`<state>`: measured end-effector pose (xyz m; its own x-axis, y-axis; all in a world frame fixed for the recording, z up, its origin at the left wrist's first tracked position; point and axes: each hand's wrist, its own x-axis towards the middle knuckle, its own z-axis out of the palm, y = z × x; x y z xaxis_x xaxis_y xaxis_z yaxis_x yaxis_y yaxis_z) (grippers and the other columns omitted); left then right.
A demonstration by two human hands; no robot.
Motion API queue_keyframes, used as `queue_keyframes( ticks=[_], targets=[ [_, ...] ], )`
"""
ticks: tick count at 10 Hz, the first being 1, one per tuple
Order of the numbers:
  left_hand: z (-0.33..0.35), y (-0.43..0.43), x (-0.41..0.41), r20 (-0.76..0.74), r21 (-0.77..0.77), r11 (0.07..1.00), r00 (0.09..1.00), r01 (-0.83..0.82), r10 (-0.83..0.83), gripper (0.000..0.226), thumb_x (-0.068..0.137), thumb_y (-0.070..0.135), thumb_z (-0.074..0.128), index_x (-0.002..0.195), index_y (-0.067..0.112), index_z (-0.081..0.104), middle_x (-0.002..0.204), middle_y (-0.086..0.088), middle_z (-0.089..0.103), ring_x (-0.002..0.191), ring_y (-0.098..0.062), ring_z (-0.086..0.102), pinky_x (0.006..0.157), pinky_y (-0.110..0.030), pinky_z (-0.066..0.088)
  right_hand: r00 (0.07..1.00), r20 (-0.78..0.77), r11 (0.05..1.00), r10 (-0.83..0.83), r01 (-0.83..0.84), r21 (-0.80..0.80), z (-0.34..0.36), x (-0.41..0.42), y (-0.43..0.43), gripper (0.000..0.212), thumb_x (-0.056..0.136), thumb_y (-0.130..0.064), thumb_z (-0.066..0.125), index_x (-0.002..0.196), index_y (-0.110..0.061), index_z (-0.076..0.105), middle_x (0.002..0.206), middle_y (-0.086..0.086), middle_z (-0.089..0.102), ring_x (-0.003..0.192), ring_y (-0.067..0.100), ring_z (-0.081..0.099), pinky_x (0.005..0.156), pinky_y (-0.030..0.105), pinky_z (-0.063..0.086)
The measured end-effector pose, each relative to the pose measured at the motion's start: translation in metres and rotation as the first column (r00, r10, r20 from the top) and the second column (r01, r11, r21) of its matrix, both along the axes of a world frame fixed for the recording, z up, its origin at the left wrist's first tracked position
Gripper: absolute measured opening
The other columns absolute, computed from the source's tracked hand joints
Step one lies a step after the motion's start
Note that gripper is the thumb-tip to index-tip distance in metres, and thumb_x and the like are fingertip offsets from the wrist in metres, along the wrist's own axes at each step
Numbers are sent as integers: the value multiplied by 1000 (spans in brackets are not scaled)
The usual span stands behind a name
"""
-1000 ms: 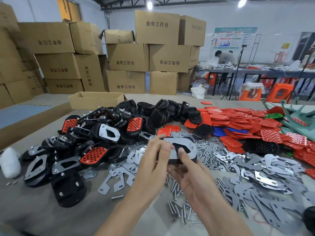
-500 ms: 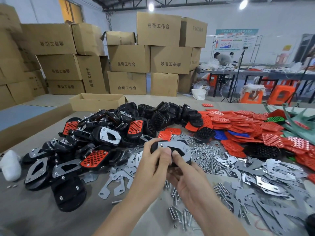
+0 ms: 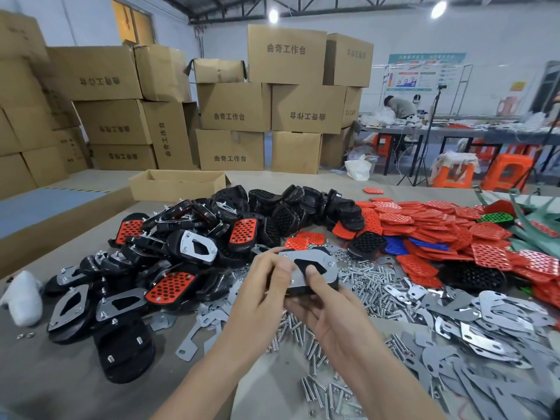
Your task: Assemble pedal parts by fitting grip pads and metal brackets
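I hold a black pedal body with a silver metal bracket on top, just above the table centre. My left hand grips its left end, fingers curled over the bracket's edge. My right hand cups it from below, the thumb pressing through the bracket's cut-out. Loose silver brackets lie to the right, red grip pads behind them, and screws are scattered beneath my hands.
A heap of black pedals, some with red pads or brackets, fills the left of the table. A white cloth lies at far left. An open carton and stacked cardboard boxes stand behind.
The pedal stays in both hands at about the same spot. My left fingers have shifted along its left end, and my right thumb has slid further onto the bracket's cut-out.
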<state>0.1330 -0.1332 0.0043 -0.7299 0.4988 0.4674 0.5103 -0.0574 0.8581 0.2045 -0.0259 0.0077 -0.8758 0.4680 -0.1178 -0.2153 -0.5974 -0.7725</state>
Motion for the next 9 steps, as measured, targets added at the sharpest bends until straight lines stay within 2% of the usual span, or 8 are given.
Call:
queue_keyframes(
  ticks=[1,2,3,4,6,7,8,9],
  targets=[
    [-1,3,-2,-55,-23,997,996,-73,71,33,103,51,41,84,30,58,117,17,53,124,4,50,90,-19,38,999,5,999,38,-38,21,1,-5,-1,27,102,-14,63,121,5,65,92,16,78,74,20,76,67,29,62],
    [2,5,-4,-95,-91,994,994,-68,60,35,100,54,41,77,40,63,126,21,46,123,9,49,85,-5,37,998,46,999,43,-44,27,-4,-10,0,27,102,-15,62,121,5,66,100,20,78,82,24,77,70,31,63],
    [2,2,-14,-34,-52,997,998,-60,58,39,96,59,42,77,33,65,125,18,52,126,8,48,89,-6,37,998,47,998,49,-51,29,-6,-19,2,29,102,-17,62,123,2,66,103,20,78,83,25,77,72,31,63],
    [2,3,-25,-10,-2,995,995,-101,101,35,102,55,41,84,33,62,112,13,58,112,-1,57,86,-11,38,997,33,997,73,-74,14,-4,-35,4,29,101,-18,64,123,1,66,105,21,78,83,25,78,72,32,63],
    [2,6,-59,-90,-69,973,973,-218,212,45,102,54,40,66,35,60,115,23,51,115,2,55,80,-6,38,991,41,991,129,-131,34,-6,-72,2,18,103,-14,61,111,-3,72,96,18,78,77,24,78,66,29,62],
    [1,-1,-81,-54,-43,967,967,-251,249,53,99,60,40,64,27,61,121,25,50,112,3,57,79,-18,43,982,33,980,184,-186,67,-4,-97,-2,19,104,-16,61,116,-5,71,101,18,78,81,23,77,72,30,62],
    [14,-7,-110,79,-36,969,966,-245,247,55,97,60,38,66,24,66,130,24,51,112,17,52,85,-20,39,967,82,954,241,-251,166,3,-131,-6,28,105,-22,61,125,-4,65,114,19,75,89,23,75,75,30,63],
    [22,-20,-115,-103,-98,920,923,-380,370,35,101,56,36,103,43,68,152,12,35,133,14,30,112,-29,30,934,292,926,205,-282,251,8,-139,4,61,102,-40,61,147,-3,44,135,21,64,97,24,72,77,30,64]
  ],
)
